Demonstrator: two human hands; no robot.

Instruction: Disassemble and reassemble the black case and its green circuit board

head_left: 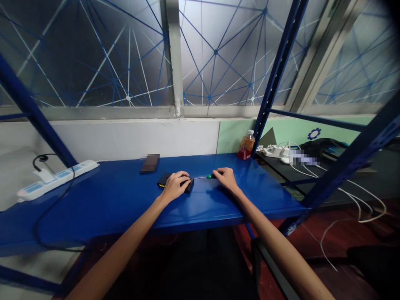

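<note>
A flat black box (162,180) with a small yellow patch on its near side lies on the blue table. My left hand (175,186) grips it from above, fingers bent over the top and covering much of it. Held in my right hand (225,178) is a screwdriver (209,177) with a green and black handle. Its thin metal shaft points left, roughly level, and its tip reaches the thumb and fingertips of my left hand at the box's right end. Whether the tip touches the box is hidden.
Behind the box lies a dark brown flat object (150,163). A white power strip (59,181) with a black cable stands at the left. A drink bottle (246,145) is at the back right, beside a blue rack post (271,83). White cables hang over the dark side table (337,187).
</note>
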